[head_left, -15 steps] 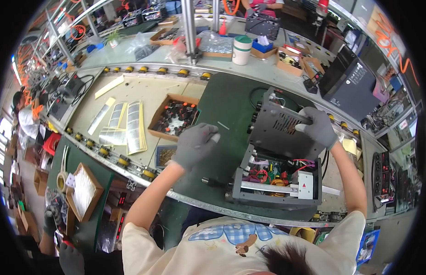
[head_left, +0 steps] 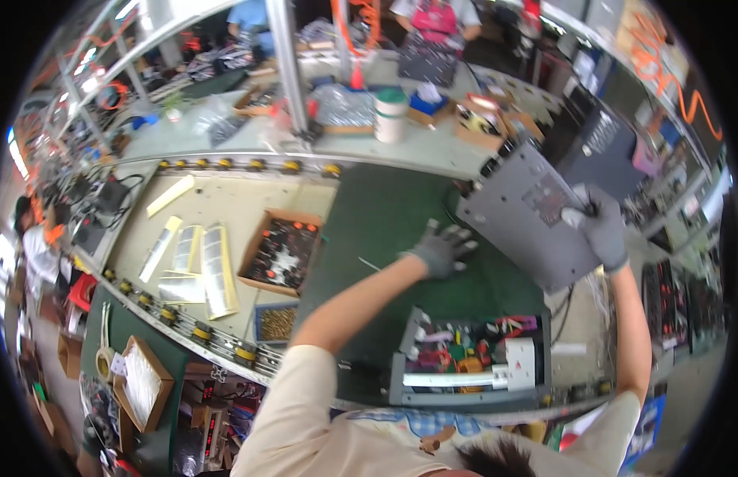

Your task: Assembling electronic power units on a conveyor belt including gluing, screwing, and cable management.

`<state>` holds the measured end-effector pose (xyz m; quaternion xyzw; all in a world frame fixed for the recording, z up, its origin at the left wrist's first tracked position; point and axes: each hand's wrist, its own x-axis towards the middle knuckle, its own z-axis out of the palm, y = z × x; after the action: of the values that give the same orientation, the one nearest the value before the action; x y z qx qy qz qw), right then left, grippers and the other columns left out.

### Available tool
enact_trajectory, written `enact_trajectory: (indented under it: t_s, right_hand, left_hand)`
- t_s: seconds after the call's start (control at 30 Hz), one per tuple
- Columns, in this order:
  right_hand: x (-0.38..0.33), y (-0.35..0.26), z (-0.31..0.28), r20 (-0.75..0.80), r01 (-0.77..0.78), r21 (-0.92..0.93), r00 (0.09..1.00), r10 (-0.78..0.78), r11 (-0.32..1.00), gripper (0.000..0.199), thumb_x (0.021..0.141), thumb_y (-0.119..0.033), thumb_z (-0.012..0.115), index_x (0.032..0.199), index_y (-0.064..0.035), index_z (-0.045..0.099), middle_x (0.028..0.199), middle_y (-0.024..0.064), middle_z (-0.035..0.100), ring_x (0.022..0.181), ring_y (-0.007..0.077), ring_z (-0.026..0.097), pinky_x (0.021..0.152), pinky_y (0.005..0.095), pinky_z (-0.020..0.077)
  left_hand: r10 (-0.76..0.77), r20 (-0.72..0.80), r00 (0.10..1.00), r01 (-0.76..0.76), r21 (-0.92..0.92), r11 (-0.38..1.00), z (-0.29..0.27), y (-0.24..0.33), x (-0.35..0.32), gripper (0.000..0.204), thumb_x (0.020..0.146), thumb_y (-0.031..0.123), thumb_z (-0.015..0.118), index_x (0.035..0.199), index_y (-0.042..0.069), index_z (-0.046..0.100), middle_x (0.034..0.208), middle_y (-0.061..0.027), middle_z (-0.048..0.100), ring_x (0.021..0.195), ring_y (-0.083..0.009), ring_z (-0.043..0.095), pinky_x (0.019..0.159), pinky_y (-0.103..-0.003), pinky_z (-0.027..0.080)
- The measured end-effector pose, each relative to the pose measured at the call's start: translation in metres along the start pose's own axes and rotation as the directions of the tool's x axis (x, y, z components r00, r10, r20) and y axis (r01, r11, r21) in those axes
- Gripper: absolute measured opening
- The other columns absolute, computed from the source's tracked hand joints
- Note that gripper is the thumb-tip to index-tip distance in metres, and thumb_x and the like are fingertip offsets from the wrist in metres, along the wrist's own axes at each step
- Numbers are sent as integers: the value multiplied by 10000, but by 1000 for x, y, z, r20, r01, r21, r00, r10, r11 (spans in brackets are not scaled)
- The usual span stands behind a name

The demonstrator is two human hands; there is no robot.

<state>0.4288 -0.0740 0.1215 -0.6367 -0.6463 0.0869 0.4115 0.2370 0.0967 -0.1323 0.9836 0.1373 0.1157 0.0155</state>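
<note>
One grey panel is pinched in the right grip, seemingly to clear the open chassis left of that grip. The left grip is spread over the tabletop.

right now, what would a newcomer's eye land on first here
The big grey metal panel, held up by the right hand at right of centre. Below it in the picture sits an open grey case showing colourful parts. Left of centre, a cardboard box holds small black and orange pieces.
</note>
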Motion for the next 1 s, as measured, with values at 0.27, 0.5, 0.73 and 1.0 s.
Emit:
enact_trajectory:
  t_s: [0.27, 0.5, 0.73, 1.0]
  right_hand:
    - [14, -21, 64, -20, -22, 49, 1000, 23, 999, 174, 704, 29, 663, 852, -5, 579, 705, -25, 540, 660, 34, 448, 597, 213, 401]
    - [2, -27, 136, 241, 177, -191, 962, -129, 965, 297, 677, -254, 734, 851, -48, 612, 728, 134, 592, 680, 285, 592, 631, 365, 464]
    - [-19, -37, 146, 344, 461, -321, 871, -351, 827, 264, 678, -185, 723, 862, -63, 578, 781, 107, 553, 756, 298, 586, 655, 376, 453]
    - [-169, -125, 108, 576, 485, -314, 781, -242, 816, 337, 664, -360, 729, 849, -106, 608, 784, 78, 546, 741, 275, 560, 638, 387, 442]
  left_hand:
    - [-6, -316, 949, -48, -164, 985, -19, -16, 30, 476, 826, 312, 553, 1272, 150, 516, 1336, -129, 460, 1248, -327, 393, 1058, -433, 282]
    - [-417, -174, 892, 391, -165, 905, -51, -50, -160, 415, 805, 197, 550, 1217, 145, 524, 1282, -161, 462, 1214, -319, 425, 999, -409, 368]
    - [-293, 163, 942, 334, -532, 778, -111, 54, -263, 499, 817, 205, 590, 1281, 58, 477, 1323, -173, 441, 1215, -332, 435, 1016, -380, 362]
    - [-289, 74, 955, 296, -352, 888, -86, 82, -252, 512, 795, 230, 601, 1272, 86, 481, 1273, -158, 473, 1205, -317, 437, 1015, -398, 354]
